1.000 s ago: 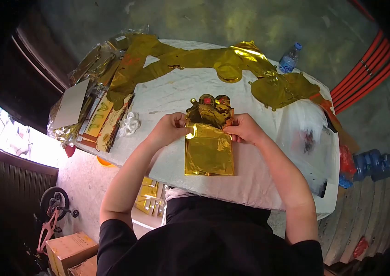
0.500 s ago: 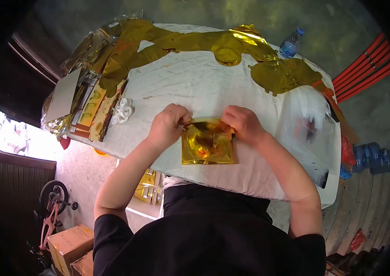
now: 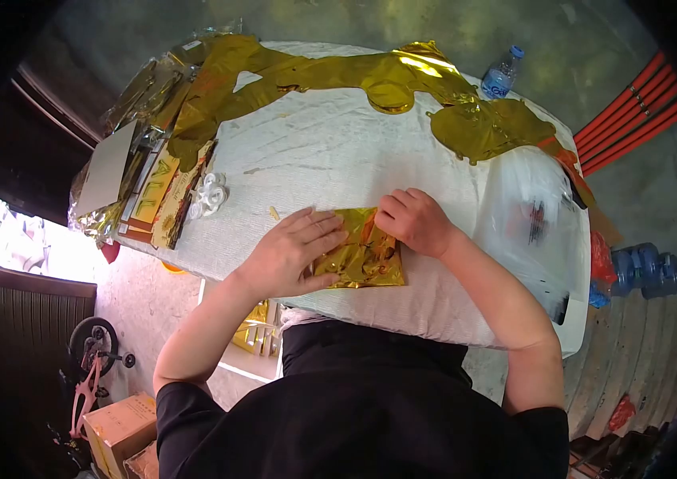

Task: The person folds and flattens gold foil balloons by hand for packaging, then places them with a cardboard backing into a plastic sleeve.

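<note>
A folded square of shiny gold foil (image 3: 366, 267) lies near the front edge of the white-covered table (image 3: 338, 160). Flat on its left part rests my left hand (image 3: 294, 251), fingers stretched out and pointing to the right. My right hand (image 3: 414, 223) pinches the foil's upper right edge between thumb and curled fingers. The foil's surface is creased and reflects reddish and dark patches. Its left edge is hidden under my left palm. A small yellowish scrap (image 3: 274, 213) sits just above my left hand.
Long gold foil sheets (image 3: 314, 73) stretch across the table's back. Printed packs (image 3: 155, 188) and a white ribbon roll (image 3: 209, 195) lie at the left. A water bottle (image 3: 503, 73) stands back right, with clear plastic bags (image 3: 526, 207) along the right side.
My left hand has let go of the foil's upper left corner and now lies flat on the foil. My right hand has shifted slightly left, still pinching the upper right edge.
</note>
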Demonstrator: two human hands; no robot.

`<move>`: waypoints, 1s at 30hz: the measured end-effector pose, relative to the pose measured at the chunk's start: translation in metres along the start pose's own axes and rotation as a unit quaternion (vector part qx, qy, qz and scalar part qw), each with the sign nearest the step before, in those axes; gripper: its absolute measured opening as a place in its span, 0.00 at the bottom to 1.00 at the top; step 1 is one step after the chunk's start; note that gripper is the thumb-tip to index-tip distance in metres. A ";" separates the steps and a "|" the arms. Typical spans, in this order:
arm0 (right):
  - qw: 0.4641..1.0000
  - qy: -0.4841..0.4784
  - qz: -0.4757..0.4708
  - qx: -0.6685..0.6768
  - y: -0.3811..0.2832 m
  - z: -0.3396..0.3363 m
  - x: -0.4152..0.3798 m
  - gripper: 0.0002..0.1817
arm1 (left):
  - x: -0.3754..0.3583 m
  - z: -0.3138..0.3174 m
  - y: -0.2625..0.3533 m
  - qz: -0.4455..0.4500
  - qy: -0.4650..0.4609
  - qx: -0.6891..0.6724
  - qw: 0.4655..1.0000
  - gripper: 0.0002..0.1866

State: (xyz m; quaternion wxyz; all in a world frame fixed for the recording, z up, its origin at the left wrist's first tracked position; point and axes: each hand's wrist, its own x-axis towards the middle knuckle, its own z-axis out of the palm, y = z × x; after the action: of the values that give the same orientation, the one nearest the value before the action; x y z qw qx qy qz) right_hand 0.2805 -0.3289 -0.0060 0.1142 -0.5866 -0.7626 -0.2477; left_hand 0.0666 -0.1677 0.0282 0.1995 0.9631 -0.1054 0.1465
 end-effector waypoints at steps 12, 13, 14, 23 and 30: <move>0.943 -0.019 0.193 0.270 0.013 0.003 -0.002 0.08 | -0.009 0.000 -0.021 -0.173 0.061 -0.327 0.927 0.43; 0.904 -0.043 0.259 0.338 0.014 0.007 -0.003 0.11 | -0.007 -0.001 -0.027 -0.175 0.062 -0.324 0.928 0.43; 0.852 -0.076 0.322 0.405 0.015 0.013 0.001 0.11 | -0.003 0.000 -0.036 -0.220 0.046 -0.273 0.935 0.43; 0.770 -0.135 0.399 0.480 0.027 0.020 0.004 0.09 | 0.036 0.010 -0.056 -0.373 0.004 -0.253 0.893 0.31; 0.702 -0.111 0.425 0.561 0.029 -0.001 0.016 0.08 | 0.034 0.015 -0.059 -0.345 0.022 -0.244 0.906 0.29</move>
State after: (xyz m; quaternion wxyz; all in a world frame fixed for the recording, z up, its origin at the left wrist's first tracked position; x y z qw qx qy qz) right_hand 0.3033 -0.3106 0.0094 0.4300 -0.6989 -0.4377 0.3675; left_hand 0.1172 -0.1257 0.0052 0.4684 0.8572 0.2053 0.0597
